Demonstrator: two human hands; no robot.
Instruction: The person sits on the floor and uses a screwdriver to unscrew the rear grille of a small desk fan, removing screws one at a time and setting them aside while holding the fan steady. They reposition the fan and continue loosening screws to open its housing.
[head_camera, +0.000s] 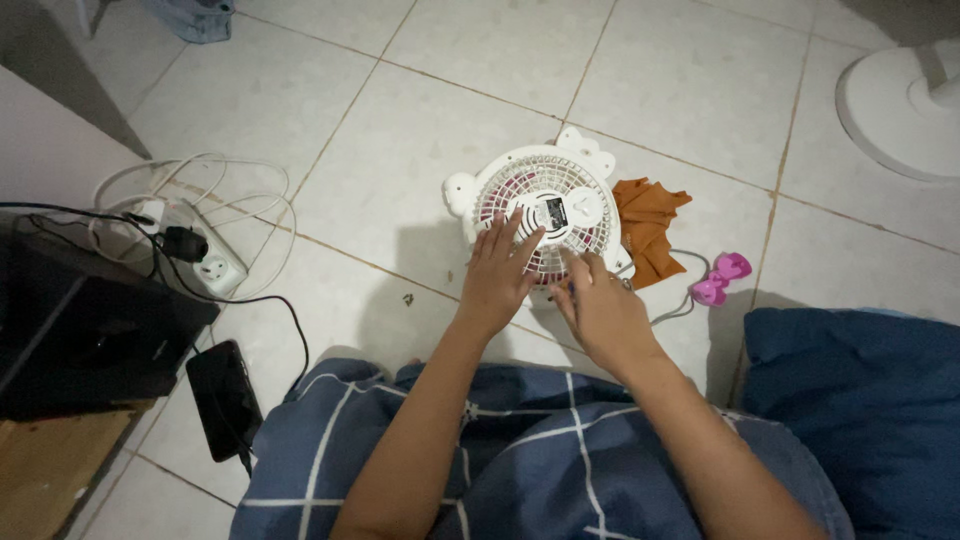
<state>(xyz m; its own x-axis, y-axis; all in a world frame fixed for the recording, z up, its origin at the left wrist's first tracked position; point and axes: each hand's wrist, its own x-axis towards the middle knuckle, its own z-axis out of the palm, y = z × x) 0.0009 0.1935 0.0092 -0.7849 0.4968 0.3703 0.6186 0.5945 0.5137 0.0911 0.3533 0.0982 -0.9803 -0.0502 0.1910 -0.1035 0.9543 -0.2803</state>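
Small white round plastic fan (545, 205) with pink blades lies grille-up on the tiled floor (400, 150). Left hand (497, 275) rests flat, fingers apart, on the grille; right hand (600, 305) pinches at the rim, contents unclear. Risk: fingertips slipping between grille ribs; grey cord (675, 305) beside right fingers may snag.

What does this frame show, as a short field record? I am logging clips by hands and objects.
Setting: tiled floor, seen from above
Main object: small white fan lying grille up
Left hand: flat on the grille, fingers spread
Right hand: at the grille's lower edge; grip unclear
Beside fan: orange cloth, pink plug
Left side: power strip, black phone
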